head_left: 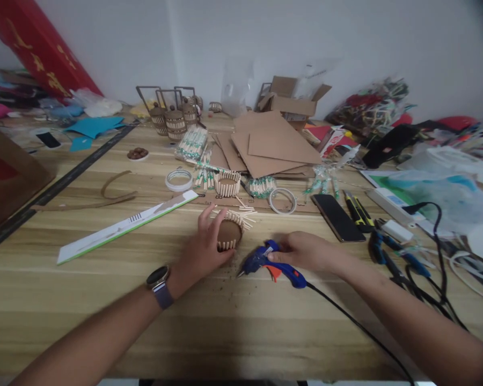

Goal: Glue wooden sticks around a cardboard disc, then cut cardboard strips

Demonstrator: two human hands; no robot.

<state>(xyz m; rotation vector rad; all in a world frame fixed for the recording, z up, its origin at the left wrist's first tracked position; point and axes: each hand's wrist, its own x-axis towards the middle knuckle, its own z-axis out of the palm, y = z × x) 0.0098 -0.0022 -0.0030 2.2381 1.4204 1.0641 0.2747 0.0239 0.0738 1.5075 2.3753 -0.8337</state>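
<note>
My left hand (203, 241) curls round the left side of a small round cardboard base (228, 234) ringed with short upright wooden sticks. Its thumb lies along the near rim, and the ring's left side is hidden behind the fingers. To the right, my right hand (295, 251) grips a blue hot glue gun (261, 258) with an orange trigger. The gun lies on its side, its nozzle pointing down and left near the tabletop. Loose sticks (247, 214) lie just behind the held ring. Farther back stands a second stick ring (227, 185).
Cardboard sheets (273, 142) and bundled sticks (192, 142) lie behind the rings. Tape rolls (282, 201) flank them. A phone (338, 217), yellow utility knives (358, 210) and pliers (394, 252) lie right. A white strip (124, 229) lies left. The gun's cord (354, 319) trails toward the front edge.
</note>
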